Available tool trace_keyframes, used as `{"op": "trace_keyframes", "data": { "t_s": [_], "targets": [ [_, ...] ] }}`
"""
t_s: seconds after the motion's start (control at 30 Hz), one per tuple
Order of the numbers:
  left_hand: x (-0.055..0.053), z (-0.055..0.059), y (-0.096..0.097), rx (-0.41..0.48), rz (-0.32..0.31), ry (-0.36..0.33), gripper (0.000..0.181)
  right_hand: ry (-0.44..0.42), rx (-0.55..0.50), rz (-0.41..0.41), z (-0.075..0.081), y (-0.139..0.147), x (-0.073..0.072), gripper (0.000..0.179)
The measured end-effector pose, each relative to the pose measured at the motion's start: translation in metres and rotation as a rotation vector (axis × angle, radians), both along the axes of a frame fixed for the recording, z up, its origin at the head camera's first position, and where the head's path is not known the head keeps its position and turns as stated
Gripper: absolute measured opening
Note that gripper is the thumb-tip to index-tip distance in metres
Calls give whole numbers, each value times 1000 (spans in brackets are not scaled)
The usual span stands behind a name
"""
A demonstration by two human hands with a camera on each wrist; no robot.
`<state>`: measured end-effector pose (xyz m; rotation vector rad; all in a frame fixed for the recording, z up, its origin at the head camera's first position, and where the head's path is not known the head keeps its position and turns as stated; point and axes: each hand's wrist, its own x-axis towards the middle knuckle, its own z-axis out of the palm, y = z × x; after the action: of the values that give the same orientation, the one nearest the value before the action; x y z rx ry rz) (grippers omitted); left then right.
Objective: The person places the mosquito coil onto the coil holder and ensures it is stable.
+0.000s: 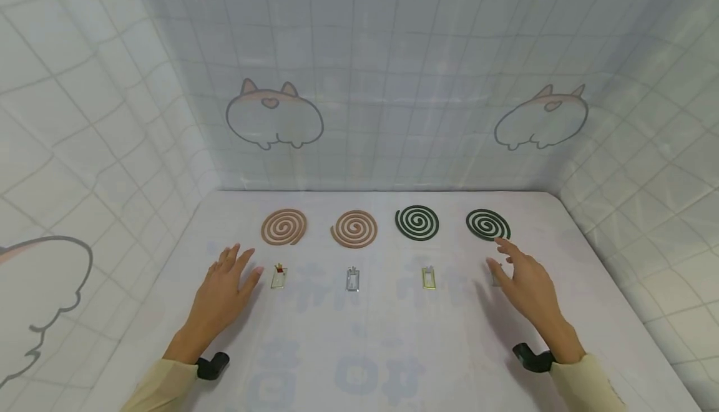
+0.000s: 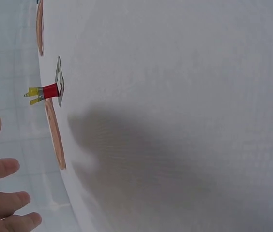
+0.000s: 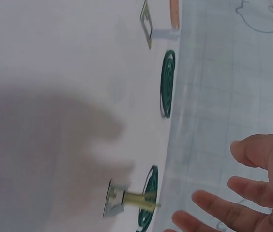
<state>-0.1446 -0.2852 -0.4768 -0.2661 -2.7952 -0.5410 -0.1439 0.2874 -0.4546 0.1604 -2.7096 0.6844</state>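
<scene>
Two brown mosquito coils and two green mosquito coils lie flat in a row. Nearer me, small rectangular metal coil stands form a second row. My left hand hovers with spread fingers left of the stand with a red and yellow upright tab; it touches nothing. On the other side my right hand is held over the rightmost stand, partly hiding it in the head view. Its fingers are loosely extended and hold nothing. Between the hands lie a silver stand and a yellowish stand.
A white cloth with faint blue prints covers the table. Grid-patterned fabric walls with cartoon animal drawings rise at the back and both sides. Each wrist wears a black strap-on device.
</scene>
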Motion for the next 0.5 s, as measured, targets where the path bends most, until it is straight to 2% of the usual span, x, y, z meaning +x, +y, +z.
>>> {"op": "trace_keyframes", "data": {
  "t_s": [0.17,0.5],
  "targets": [
    [-2,-1,-2,42,49,-32,51,24,-13,25,0,-13,-6,46],
    [-8,-6,-1,144,52,-14,34,65,-60,42,-3,-37,-20,29]
  ]
}}
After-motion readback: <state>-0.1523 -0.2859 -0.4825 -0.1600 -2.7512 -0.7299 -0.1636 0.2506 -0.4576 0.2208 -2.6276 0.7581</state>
